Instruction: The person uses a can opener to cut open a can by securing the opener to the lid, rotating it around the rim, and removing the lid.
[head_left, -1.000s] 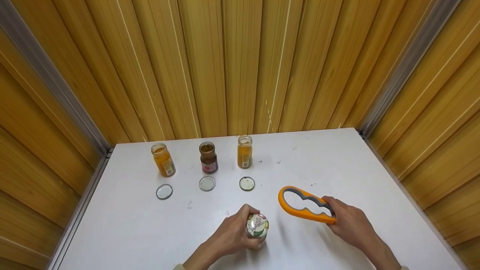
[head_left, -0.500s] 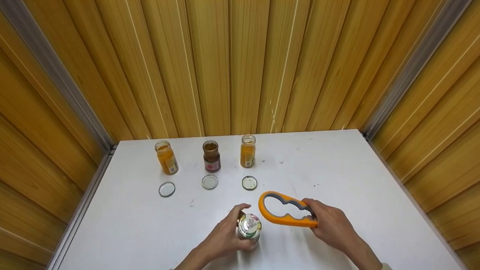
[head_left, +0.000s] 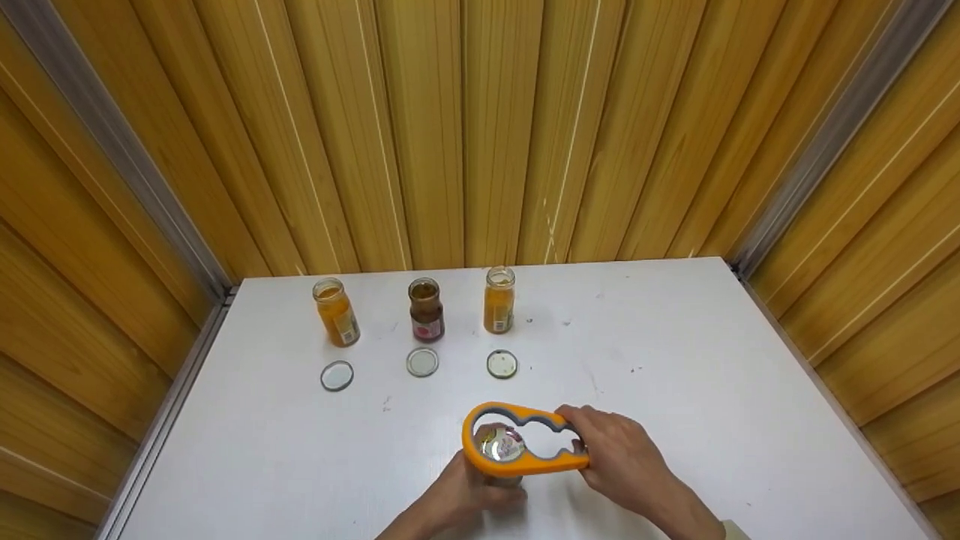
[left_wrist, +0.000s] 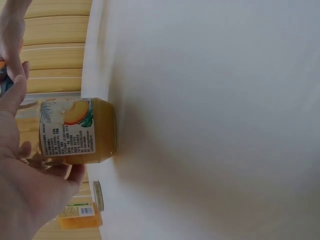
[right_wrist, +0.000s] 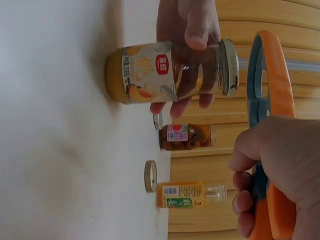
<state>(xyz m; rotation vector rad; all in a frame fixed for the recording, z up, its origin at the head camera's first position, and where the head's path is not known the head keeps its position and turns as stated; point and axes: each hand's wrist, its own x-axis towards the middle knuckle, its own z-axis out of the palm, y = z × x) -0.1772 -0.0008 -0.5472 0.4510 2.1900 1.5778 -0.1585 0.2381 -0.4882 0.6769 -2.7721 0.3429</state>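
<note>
My left hand [head_left: 459, 486] grips a glass jar of yellow fruit [left_wrist: 70, 127] around its upper part, with the base at the white table. A patterned metal lid [head_left: 501, 444] is on that jar. In my right hand [head_left: 626, 459] is an orange and grey multi-ring jar opener [head_left: 551, 466], gripped at its narrow end. Seen from the head, its largest ring lies over the lid. The right wrist view shows a gap between the opener [right_wrist: 280, 75] and the lid [right_wrist: 229, 67]. The left fingers wrap partly behind the jar.
Two lidless jars of yellow contents [head_left: 337, 315] [head_left: 499, 306] and a lidless dark-brown jar [head_left: 427, 315] stand along the back of the white table [head_left: 675, 337]. Before them lie three loose lids: left [head_left: 337, 376], middle [head_left: 422, 362] and right [head_left: 502, 364]. Wood-patterned walls [head_left: 487, 135] enclose the table.
My right hand has carried the jar opener leftward until its large ring overlaps the lid in the head view. The left hand keeps its grip on the jar, slightly shifted.
</note>
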